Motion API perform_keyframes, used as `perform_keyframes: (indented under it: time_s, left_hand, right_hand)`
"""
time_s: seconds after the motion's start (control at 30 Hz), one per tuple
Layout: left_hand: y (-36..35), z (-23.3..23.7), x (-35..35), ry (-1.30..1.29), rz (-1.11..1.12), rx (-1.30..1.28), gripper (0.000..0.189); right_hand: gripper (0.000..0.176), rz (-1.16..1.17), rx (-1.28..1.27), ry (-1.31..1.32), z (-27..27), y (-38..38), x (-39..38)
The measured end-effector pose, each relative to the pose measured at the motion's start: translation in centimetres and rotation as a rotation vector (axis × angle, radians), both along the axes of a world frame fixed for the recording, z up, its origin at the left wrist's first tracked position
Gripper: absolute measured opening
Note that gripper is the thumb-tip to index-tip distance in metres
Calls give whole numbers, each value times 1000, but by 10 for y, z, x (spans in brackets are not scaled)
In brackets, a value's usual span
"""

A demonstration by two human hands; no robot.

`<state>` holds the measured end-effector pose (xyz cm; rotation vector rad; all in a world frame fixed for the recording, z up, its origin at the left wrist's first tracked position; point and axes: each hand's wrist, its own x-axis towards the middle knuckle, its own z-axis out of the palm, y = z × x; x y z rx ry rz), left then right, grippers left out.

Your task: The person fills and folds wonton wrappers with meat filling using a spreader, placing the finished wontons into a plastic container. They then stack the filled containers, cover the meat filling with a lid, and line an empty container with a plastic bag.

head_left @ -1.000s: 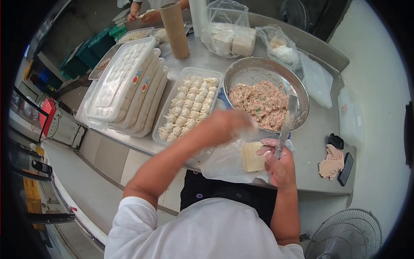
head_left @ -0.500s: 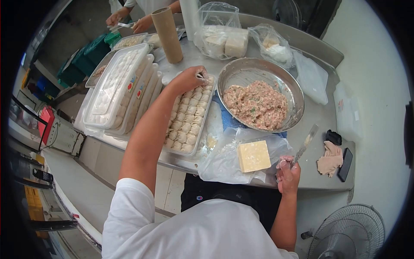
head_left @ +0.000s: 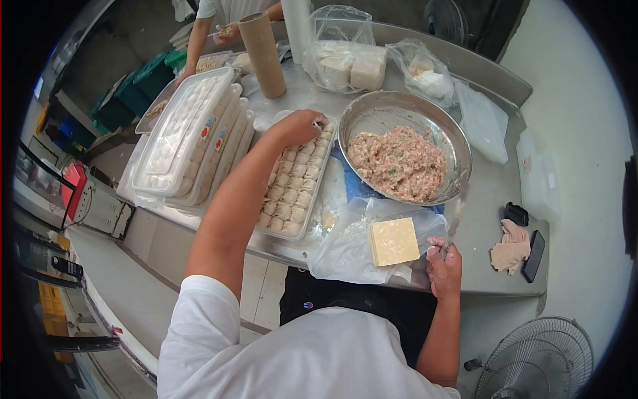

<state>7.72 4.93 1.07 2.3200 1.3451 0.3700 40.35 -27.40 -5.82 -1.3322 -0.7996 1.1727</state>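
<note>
My left hand (head_left: 304,128) reaches over the far end of a clear plastic tray (head_left: 300,229) filled with rows of folded dumplings (head_left: 292,182). Its fingers are closed around a pale dumpling, mostly hidden by the hand. My right hand (head_left: 444,267) grips a narrow flat spatula (head_left: 458,214), its blade pointing up and blurred by motion. Just left of that hand, a stack of square yellow dough wrappers (head_left: 393,242) lies on a floured plastic sheet (head_left: 335,256). Beyond it sits a wide metal bowl (head_left: 458,126) of minced meat filling (head_left: 399,163).
Lidded trays of dumplings (head_left: 186,133) are stacked at left, beside a cardboard tube (head_left: 263,56). Bagged dough blocks (head_left: 352,65) stand at the back. A cloth (head_left: 510,246) and a phone (head_left: 533,256) lie at right. Another person's hand (head_left: 228,32) works across the table.
My left hand has shifted slightly at the tray's far end. The spatula in my right hand has tilted more upright. The other person's hands have moved apart.
</note>
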Motion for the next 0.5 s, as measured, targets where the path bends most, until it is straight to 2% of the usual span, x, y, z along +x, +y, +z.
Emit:
perform_keyframes:
  time_s: [0.03,0.1,0.13,0.2,0.23,0.3,0.33,0.37,0.4,0.43,0.5]
  left_hand:
    - [2,-2,-1,17,-11,-16,33]
    - [2,-8,-3,35,-17,-35,34]
    - [2,-12,1,86,-34,62,36]
    - [0,-12,5,133,-57,164,37]
    - [-2,-10,6,183,-53,176,39]
    - [-12,-6,9,229,-52,187,40]
    - [-24,2,13,139,-30,333,39]
    - [-37,9,16,49,-8,475,38]
    - [-58,17,23,-83,-46,480,37]
    - [-84,23,34,-215,-83,483,37]
    - [-138,16,61,-321,-173,146,38]
  right_hand:
    - [25,3,2,-2,7,1,0]
    - [24,43,57,-442,25,5,0]
    - [24,43,55,-442,37,10,0]
    - [25,123,365,-1048,64,26,0]
    - [25,118,367,-1052,74,34,0]
    - [25,156,449,-1383,90,51,-1]
    - [25,154,449,-1387,97,60,-2]
    - [24,149,385,-1534,102,70,-3]
    - [23,143,314,-1677,106,78,-5]
    - [23,144,308,-1676,106,87,-7]
    - [21,297,325,-1730,104,103,-12]
